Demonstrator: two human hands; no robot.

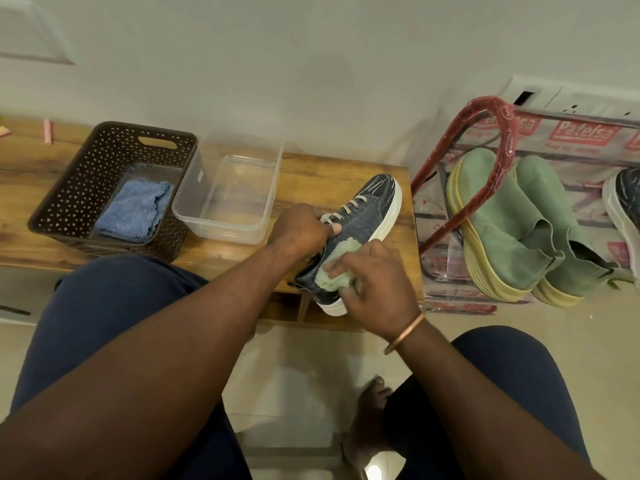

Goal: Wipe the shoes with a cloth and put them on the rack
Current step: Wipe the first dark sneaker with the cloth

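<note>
A dark denim sneaker (pixel 369 216) with a white sole and pale laces lies on the wooden bench (pixel 311 174), toe pointing away. My left hand (pixel 301 228) grips it at the tongue and laces, thumb on the side panel. My right hand (pixel 375 285) holds a pale green cloth (pixel 341 268) pressed against the shoe's heel side. To the right, the red-framed rack (pixel 464 188), still wrapped in printed plastic, carries a pair of green ankle shoes (pixel 509 230) with yellow soles and a second denim sneaker (pixel 627 195) at the frame's edge.
A brown perforated basket (pixel 69 202) with a folded blue cloth (pixel 135 211) stands on the bench's left part. Beside it sits a clear plastic tub (pixel 194 209). A white wall rises behind. My knees and a bare foot (pixel 370 420) are over the tiled floor below.
</note>
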